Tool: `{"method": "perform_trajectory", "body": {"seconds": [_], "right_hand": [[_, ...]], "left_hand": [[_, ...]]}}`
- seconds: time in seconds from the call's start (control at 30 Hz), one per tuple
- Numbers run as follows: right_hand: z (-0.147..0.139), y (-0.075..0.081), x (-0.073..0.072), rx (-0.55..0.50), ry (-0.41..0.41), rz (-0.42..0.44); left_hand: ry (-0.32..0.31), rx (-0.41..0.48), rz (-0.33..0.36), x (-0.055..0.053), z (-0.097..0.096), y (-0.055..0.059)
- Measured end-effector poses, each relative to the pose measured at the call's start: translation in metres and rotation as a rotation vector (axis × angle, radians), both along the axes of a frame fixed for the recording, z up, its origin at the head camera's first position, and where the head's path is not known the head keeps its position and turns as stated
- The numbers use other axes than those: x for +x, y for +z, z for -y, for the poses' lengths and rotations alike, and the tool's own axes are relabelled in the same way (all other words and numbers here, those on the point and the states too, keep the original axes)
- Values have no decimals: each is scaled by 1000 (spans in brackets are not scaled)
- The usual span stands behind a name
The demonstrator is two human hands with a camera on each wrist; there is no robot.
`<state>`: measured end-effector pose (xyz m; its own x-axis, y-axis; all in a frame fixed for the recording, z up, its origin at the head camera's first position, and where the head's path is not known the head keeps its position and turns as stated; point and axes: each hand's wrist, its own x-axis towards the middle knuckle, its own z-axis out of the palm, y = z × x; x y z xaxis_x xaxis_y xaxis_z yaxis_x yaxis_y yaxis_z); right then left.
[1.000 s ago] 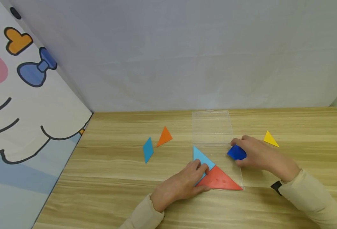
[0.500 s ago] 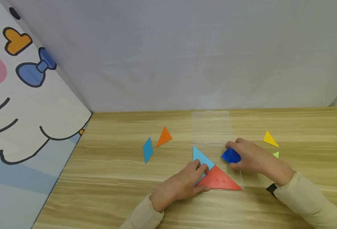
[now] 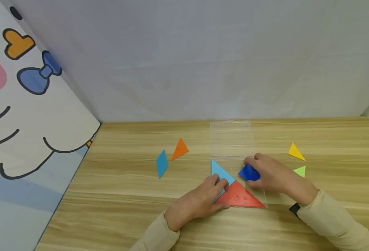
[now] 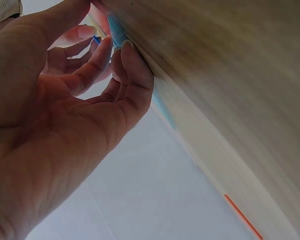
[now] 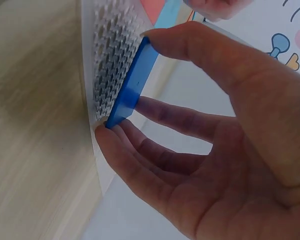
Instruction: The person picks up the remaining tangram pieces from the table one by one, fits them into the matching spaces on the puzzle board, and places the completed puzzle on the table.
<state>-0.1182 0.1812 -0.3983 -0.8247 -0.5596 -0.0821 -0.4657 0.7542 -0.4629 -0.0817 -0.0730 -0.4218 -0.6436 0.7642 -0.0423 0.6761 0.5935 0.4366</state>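
My right hand pinches a dark blue tangram tile between thumb and fingers, over the right side of a clear plastic case. In the right wrist view the blue tile tilts against the case's textured base. A light blue triangle and a red triangle lie edge to edge in the base. My left hand rests with bent fingertips on the light blue triangle, its thumb at the red one's front edge. In the left wrist view those fingertips touch the light blue triangle.
Left of the case lie a blue parallelogram and an orange triangle. On the right are a yellow triangle and a green piece, partly covered by my right hand. A pale wall rises behind the table.
My right hand has moved left and slightly nearer with the blue tile, toward the light blue and red triangles. The green piece has come into sight behind it. The left hand stays put.
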Motion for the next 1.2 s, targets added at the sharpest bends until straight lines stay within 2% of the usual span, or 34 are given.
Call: {"method": "perform_trajectory", "body": {"seconds": [0.57,1.2], "right_hand": [[4,-8,4,-16,50,-78],[0,-9,5,-22,88,-40]], "left_hand": [[4,-10,6,-1,0,0],[-8,20,2,-1,1,-2]]}}
